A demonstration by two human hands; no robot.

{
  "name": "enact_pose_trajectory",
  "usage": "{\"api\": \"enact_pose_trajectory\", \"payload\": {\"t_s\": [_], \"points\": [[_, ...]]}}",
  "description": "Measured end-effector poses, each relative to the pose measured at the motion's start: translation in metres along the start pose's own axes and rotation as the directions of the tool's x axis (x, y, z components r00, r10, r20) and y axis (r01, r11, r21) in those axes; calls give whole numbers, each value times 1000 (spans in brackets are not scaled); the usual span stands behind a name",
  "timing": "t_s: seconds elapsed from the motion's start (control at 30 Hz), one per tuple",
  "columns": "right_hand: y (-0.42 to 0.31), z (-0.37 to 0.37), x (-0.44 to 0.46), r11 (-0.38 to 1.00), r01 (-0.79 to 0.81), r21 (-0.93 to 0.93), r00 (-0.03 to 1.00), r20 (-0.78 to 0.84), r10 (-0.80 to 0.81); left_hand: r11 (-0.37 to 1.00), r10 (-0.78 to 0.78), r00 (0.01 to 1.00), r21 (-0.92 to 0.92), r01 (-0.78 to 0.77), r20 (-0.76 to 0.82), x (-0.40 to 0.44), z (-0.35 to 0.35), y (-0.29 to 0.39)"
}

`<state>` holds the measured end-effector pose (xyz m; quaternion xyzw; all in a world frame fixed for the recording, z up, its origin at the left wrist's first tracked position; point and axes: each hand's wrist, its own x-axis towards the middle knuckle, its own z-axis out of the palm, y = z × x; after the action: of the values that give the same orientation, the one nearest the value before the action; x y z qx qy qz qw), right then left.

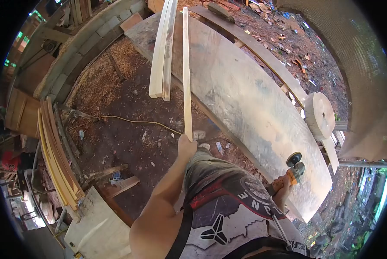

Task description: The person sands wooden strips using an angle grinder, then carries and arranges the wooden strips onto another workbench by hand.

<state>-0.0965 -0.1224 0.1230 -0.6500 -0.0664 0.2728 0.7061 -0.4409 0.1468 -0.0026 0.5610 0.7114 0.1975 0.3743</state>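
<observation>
My left hand point(187, 148) is closed around the near end of a long, narrow wooden strip point(186, 82). The strip runs away from me, its far part over the workbench point(245, 99). In my right hand point(281, 186) is an orange angle grinder point(295, 173) with a dark round disc point(294, 159) at its head. The grinder is over the near right part of the bench; whether it touches the surface I cannot tell. Left of the strip, several pale wooden boards point(162, 56) lie side by side, their near ends jutting past the bench edge.
A round wood slab point(322, 115) stands at the bench's right edge. To the left, several long planks point(57, 151) are stacked, with a pale sheet point(100, 224) nearer me. A yellow cord point(137, 121) crosses the dirt floor. A low block wall point(90, 43) curves behind.
</observation>
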Motion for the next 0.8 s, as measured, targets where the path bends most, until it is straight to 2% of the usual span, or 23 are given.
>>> {"api": "enact_pose_trajectory", "payload": {"t_s": [0.13,0.2,0.27,0.33,0.4,0.43,0.5,0.63,0.67,0.73,0.77,0.8], "points": [[-2,1,-3,1000,-19,3,1000,-18,19,999,23,996,-27,-25,-85,19,6,16],[-3,2,-4,999,-49,15,998,-36,49,995,11,990,-95,-24,-142,60,7,17],[-5,4,-10,998,-43,46,997,-62,46,991,37,983,-120,-59,-179,77,-36,62],[0,-4,-11,999,-40,31,996,-80,43,996,-80,919,-71,57,-387,140,-32,48],[2,-7,-9,999,-26,28,996,-90,29,968,-203,881,-221,116,-426,148,-72,73],[1,-7,-10,998,-46,34,995,-87,48,968,-201,880,-222,113,-429,165,-68,60],[2,-3,-10,997,-58,55,995,-80,62,886,-262,837,-463,12,-480,193,-59,41],[-2,5,-11,998,-41,47,998,-47,44,884,-142,877,-457,-97,-460,196,-45,29],[-3,7,-11,999,-21,32,999,-23,22,966,-21,884,-236,-102,-466,201,-39,20],[-3,11,-11,999,-16,27,1000,-13,16,993,104,890,-6,-119,-444,199,-35,17],[-4,9,-14,1000,-23,18,1000,-5,24,950,304,826,215,-227,-475,190,-35,13],[-4,10,-14,1000,-20,20,1000,-11,20,850,497,737,428,-308,-458,182,-34,12]]}}
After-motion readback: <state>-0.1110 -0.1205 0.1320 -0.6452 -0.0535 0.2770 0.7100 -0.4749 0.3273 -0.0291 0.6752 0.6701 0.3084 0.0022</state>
